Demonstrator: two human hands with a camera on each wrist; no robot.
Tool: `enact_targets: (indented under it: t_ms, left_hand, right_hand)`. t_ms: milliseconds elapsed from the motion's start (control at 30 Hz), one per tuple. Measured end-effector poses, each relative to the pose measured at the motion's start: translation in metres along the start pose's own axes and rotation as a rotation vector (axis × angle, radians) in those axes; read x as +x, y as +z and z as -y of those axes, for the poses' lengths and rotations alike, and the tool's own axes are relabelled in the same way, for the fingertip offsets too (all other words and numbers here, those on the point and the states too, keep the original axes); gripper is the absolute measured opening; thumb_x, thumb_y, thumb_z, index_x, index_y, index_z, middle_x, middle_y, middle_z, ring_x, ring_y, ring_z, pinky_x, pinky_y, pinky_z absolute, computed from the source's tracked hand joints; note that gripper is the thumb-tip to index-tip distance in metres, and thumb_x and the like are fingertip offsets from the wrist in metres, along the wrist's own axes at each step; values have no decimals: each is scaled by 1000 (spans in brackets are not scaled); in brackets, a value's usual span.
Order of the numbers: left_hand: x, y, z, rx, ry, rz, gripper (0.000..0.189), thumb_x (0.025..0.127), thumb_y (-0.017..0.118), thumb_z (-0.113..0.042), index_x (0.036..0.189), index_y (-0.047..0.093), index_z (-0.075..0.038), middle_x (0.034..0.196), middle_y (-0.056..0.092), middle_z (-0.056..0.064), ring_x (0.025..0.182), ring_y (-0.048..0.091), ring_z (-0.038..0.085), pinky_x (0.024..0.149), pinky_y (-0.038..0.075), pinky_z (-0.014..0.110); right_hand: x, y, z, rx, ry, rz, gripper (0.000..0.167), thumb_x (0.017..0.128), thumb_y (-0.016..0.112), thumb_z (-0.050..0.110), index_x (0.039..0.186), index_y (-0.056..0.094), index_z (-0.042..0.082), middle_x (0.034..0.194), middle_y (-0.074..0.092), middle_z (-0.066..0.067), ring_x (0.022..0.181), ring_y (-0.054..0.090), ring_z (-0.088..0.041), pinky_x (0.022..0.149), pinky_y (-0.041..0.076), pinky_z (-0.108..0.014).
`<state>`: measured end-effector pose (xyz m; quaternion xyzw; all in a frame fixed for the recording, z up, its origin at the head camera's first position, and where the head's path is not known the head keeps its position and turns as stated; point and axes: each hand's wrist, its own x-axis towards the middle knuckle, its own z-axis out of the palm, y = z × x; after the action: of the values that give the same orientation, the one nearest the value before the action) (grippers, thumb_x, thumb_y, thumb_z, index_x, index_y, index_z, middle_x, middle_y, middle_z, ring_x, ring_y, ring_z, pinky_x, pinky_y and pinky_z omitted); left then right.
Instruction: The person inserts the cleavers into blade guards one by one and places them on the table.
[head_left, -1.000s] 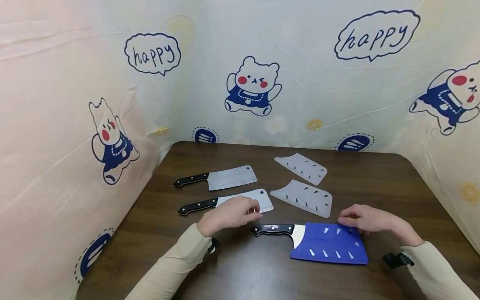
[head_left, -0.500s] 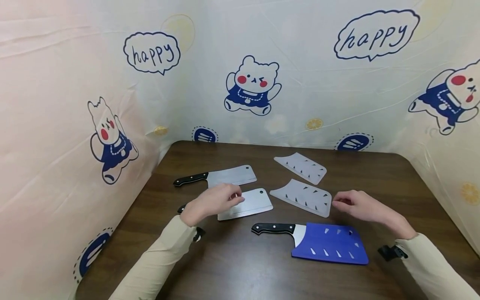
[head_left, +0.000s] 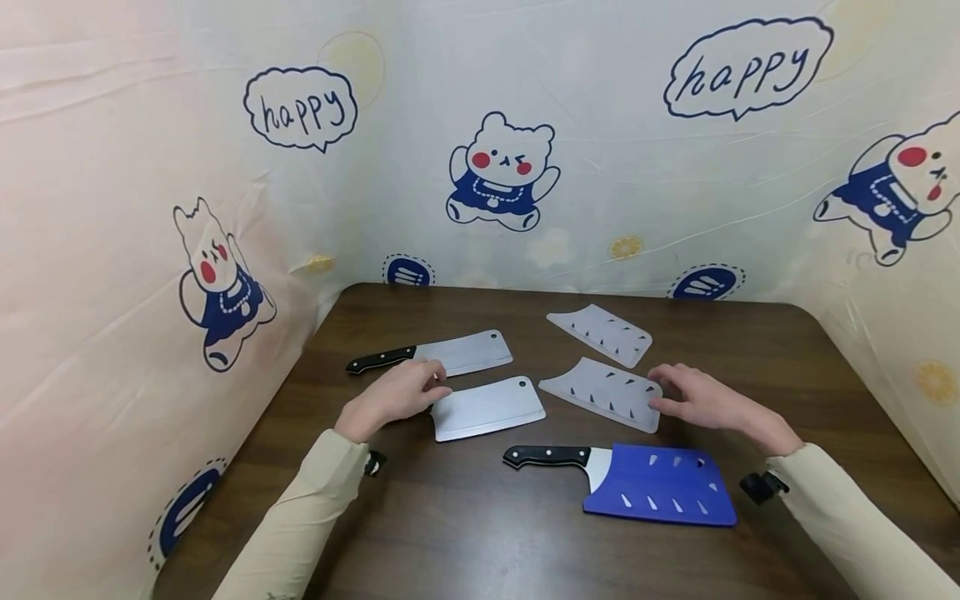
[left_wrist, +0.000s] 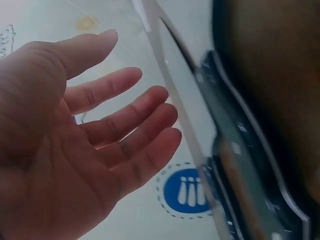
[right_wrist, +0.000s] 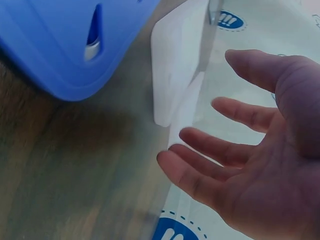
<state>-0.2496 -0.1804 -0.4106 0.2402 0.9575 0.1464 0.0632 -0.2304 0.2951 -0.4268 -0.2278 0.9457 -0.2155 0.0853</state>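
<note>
My left hand (head_left: pixel 393 396) (left_wrist: pixel 95 130) hovers over the handle end of the nearer bare cleaver (head_left: pixel 487 408), fingers spread and holding nothing; that handle is mostly hidden under the hand. Farther back lies another bare cleaver (head_left: pixel 467 352) with a black riveted handle. My right hand (head_left: pixel 697 398) (right_wrist: pixel 250 140) is at the right end of the nearer white blade sheath (head_left: pixel 600 396), fingers loosely extended and apart. A second white blade sheath (head_left: pixel 603 335) lies behind it. Closest to me is a cleaver (head_left: pixel 547 456) with its blade inside a blue sheath (head_left: pixel 660 487) (right_wrist: pixel 60 45).
Everything lies flat on a dark brown wooden table (head_left: pixel 480 533). A pale printed cloth (head_left: pixel 630 167) with cartoon bears hangs around its back and sides. Dark straps (head_left: pixel 763 486) are on both wrists, below beige sleeves.
My right hand has left the blue sheath and moved back to the nearer white sheath. My left hand has moved left across the nearer bare cleaver, from its blade to its handle end.
</note>
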Motion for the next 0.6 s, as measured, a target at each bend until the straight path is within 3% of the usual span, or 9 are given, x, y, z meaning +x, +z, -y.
enact_targets:
  t_ms: [233, 467, 600]
  left_hand:
    - [-8, 8, 17, -1, -78, 38, 40, 93, 67, -33, 122, 61, -6, 113, 64, 13, 97, 59, 22, 90, 50, 43]
    - [-15, 12, 27, 1, -201, 121, 51, 90, 70, -37, 131, 55, -11, 126, 57, 15, 114, 55, 29, 98, 46, 50]
    - [-16, 16, 31, 22, -215, 138, 50, 90, 71, -34, 131, 55, -10, 124, 57, 15, 114, 54, 30, 96, 46, 50]
  right_hand:
    - [5, 7, -3, -5, 55, 48, 66, 91, 67, 37, 142, 42, 2, 134, 51, -26, 118, 48, -43, 93, 44, -61]
    - [12, 14, -1, -15, 118, 123, 81, 89, 68, 44, 150, 30, 6, 146, 38, -31, 128, 37, -51, 97, 39, -67]
    - [15, 17, -2, -15, 131, 139, 82, 89, 69, 44, 151, 28, 7, 147, 37, -31, 129, 35, -52, 97, 38, -69]
